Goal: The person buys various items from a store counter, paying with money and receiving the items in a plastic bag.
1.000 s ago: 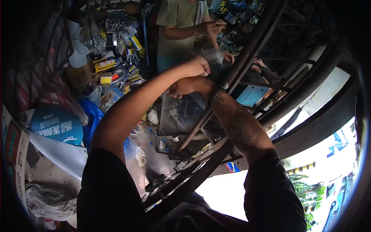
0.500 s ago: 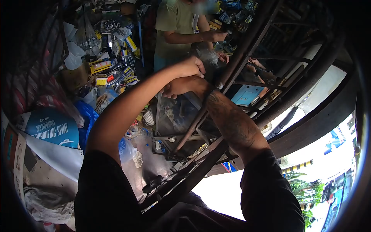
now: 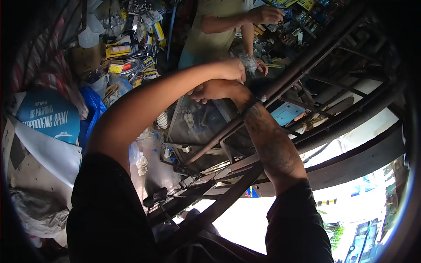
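Note:
My left hand [image 3: 231, 70] is closed, with its fingers pressed against my right wrist. Whether anything is pinched there is too small to make out. Below it, my right hand [image 3: 213, 90] hangs with its fingers curled in; nothing shows sticking out of them. My tattooed right forearm [image 3: 276, 149] reaches over a dark metal rail [image 3: 228, 128], close to its surface. A blue flat case or box [image 3: 287, 114] lies to the right, beyond the rail.
Across the rail stands a person in a pale shirt [image 3: 219, 41], with a clear plastic bag [image 3: 249, 65] near one hand. Packaged hardware [image 3: 118, 50] is heaped at the back left. A blue waterproofing spray sign [image 3: 48, 116] stands at the left. Metal bars [image 3: 333, 114] cross the right side.
The view has shifted, so the sign and rails sit lower or further left. The other person's upper hand has moved right and up. My hands stay together at the wrist.

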Motion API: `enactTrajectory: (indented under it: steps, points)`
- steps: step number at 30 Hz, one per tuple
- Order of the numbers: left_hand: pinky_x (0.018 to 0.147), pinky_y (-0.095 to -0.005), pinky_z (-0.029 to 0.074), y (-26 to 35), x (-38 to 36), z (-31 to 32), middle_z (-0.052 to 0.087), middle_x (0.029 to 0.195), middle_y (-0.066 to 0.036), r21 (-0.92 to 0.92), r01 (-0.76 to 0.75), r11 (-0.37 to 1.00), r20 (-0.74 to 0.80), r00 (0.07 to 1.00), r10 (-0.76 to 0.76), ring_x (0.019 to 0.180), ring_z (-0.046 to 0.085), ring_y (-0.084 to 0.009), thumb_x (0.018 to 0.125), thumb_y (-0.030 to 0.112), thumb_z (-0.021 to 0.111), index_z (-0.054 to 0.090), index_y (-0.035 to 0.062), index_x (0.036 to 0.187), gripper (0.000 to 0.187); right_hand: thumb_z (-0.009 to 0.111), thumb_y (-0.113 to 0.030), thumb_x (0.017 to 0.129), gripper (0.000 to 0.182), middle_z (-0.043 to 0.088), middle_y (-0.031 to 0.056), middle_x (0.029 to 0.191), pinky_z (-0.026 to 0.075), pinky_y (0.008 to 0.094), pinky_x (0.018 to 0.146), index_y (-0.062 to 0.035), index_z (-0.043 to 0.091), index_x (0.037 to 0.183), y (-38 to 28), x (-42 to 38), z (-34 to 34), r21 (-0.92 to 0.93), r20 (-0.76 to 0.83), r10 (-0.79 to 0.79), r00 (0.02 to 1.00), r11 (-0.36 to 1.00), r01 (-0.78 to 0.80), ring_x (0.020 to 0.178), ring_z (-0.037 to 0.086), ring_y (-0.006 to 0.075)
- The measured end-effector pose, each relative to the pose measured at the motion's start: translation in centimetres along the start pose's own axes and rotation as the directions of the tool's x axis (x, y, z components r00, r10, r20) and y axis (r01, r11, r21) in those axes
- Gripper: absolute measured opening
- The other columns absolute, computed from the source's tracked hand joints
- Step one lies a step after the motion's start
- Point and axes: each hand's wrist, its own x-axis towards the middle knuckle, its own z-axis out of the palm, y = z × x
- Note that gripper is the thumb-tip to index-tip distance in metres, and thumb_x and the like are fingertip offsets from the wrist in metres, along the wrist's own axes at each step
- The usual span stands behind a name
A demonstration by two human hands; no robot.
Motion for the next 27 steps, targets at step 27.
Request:
enactTrajectory:
  steps: [27]
  points:
    - [0.065,-0.0234,0.047,0.1,0.5,-0.1,0.064,0.078,-0.007,-0.306,0.010,0.952,0.077,0.997,0.015,0.071,0.059,-0.0120,0.072,-0.002,0.067,0.062,-0.0035,0.084,0.013,0.059,-0.031,0.078,0.018,0.066,-0.0045,0.069,0.048,0.0300,0.062,-0.0143,0.066,0.075,1.4,1.1,1.0,0.139,-0.142,-0.128,0.982,0.979,0.148,0.070,0.063,0.0116]
